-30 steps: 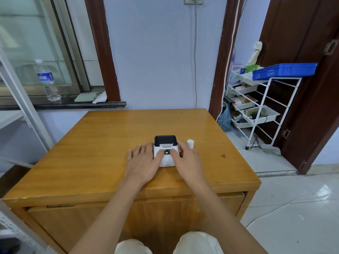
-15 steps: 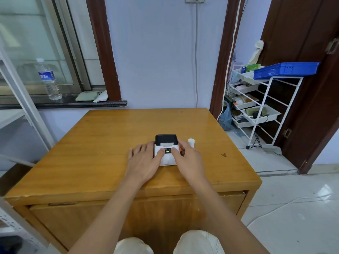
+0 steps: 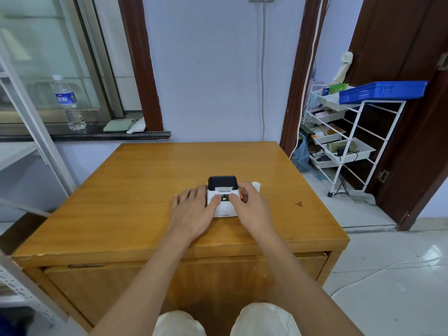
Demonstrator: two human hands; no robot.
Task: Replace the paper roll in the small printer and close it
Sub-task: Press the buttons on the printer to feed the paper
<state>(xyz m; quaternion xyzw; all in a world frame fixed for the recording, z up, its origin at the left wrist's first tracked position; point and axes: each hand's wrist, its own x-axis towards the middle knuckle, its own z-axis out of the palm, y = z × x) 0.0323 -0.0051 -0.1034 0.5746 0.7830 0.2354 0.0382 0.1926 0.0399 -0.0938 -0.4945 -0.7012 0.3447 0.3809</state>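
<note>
A small white printer [image 3: 224,207] with a black lid at its far end sits on the wooden table [image 3: 145,185]. Its lid lies flat. My left hand [image 3: 194,212] rests flat on the table against the printer's left side, thumb on its top face. My right hand [image 3: 252,204] wraps the printer's right side, thumb on top near a small lit panel, fingers curled over an orange part on the side. A white paper roll [image 3: 256,185] stands just behind my right hand.
A water bottle [image 3: 69,103] and folded cloths [image 3: 123,124] sit on the window ledge at the back left. A white wire rack [image 3: 344,141] with trays and a blue basket [image 3: 383,90] stands to the right of the table.
Both hands stay on the printer. My right fingers have curled more tightly around its right side; the printer itself has not moved.
</note>
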